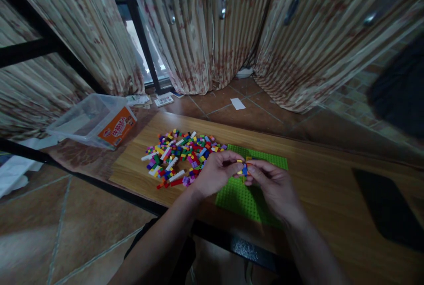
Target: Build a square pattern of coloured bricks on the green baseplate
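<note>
So the fingertips are where it's at: the left hand (215, 174) has thumb and fingers pinched on one side of a small block cluster (245, 169), and the right hand (276, 185) is pinching the other side, thumb in and fingers curled. The cluster looks blue, yellow and orange, but the fingers cover too much of it to count pieces. Can't tell if the two hands actually touch each other either. It's all right above the green baseplate (247, 201), which I'll use as the landmark. A bit of yellow shows just by the fingers over the baseplate, too hidden to make out properly. Just left of the baseplate there's a big messy pile (198, 147) of loose bricks, red, white, yellow, blue, green, purple, pink, you name it. Both sit on the wood-look table (318, 188), and well off to the right of the baseplate there's a flat dark slab (391, 208). Way left of the baseplate, past the pile, is a clear bin (89, 121) with an orange label on it. Beyond the baseplate's far side, a white paper (237, 103) lies on the tiled floor (212, 99), and striped curtains (202, 42) hang behind that.
</note>
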Available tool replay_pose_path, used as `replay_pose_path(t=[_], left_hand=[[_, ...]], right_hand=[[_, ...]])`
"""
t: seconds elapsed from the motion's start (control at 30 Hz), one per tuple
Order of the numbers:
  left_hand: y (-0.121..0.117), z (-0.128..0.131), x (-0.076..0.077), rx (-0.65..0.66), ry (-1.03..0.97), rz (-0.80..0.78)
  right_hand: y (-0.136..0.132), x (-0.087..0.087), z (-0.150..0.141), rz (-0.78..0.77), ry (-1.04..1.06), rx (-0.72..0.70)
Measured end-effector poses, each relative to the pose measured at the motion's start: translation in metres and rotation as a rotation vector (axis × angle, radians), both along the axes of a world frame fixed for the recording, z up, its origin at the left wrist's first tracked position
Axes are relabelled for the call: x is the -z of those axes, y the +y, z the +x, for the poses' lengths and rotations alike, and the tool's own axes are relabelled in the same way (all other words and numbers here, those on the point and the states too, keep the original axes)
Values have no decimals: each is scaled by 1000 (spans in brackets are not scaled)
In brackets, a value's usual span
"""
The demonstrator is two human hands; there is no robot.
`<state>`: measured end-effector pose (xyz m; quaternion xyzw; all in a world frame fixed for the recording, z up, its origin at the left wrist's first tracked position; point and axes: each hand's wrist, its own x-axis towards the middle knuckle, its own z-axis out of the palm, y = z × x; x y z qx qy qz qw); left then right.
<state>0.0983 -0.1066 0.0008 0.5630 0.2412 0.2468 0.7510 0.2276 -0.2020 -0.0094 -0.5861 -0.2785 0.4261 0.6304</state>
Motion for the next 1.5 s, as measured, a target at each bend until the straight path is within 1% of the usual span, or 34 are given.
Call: replay_pose_path(t=[0.13, 0.23, 0.3, 0.37, 0.5, 0.6, 0.67, 0.73, 0.83, 0.93, 1.03, 1.1, 1.17, 1.27, 1.33, 1.37, 1.43, 1.5], left_hand=[[3, -7, -2, -19, -36, -94], [7, -12, 1, -79, -6, -100], [12, -16, 3, -94, 27, -85], [19, -23, 6, -115, 81, -52], [36, -42, 8, -241, 230, 131], [44, -55, 6, -281, 280, 239], [45, -60, 5, -265, 281, 263], [43, -62, 4, -220, 298, 259], [39, -60, 3, -168, 327, 258], [34, -57, 4, -126, 270, 268], [31, -53, 6, -58, 209, 237], [29, -51, 6, -41, 205, 228], [29, -51, 4, -26, 199, 194], [31, -51, -2, 4, 144, 39], [32, -52, -5, -30, 109, -55], [33, -52, -6, -64, 104, -77], [33, -52, -8, -127, 118, -87], [33, -50, -9, -154, 139, -78]], right_hand=[[4, -3, -9, 8, 208, 29], [11, -2, -15, -8, 245, 36], [16, 2, -20, -36, 187, 53], [22, 9, -26, -66, 81, 37], [31, 26, -39, -110, -152, -72], [33, 35, -47, -126, -334, -157], [33, 38, -50, -115, -393, -176], [32, 37, -51, -104, -382, -171], [33, 30, -53, -96, -298, -121], [34, 21, -54, -55, -163, -73], [35, 14, -54, -46, -89, -74], [34, 11, -53, -58, -76, -79], [33, 10, -51, -65, -65, -85], [31, 13, -49, -64, -54, -81], [31, 17, -49, -78, -122, -80], [31, 20, -50, -87, -202, -85], [30, 24, -51, -87, -442, -110], [29, 26, -54, -60, -680, -138]])
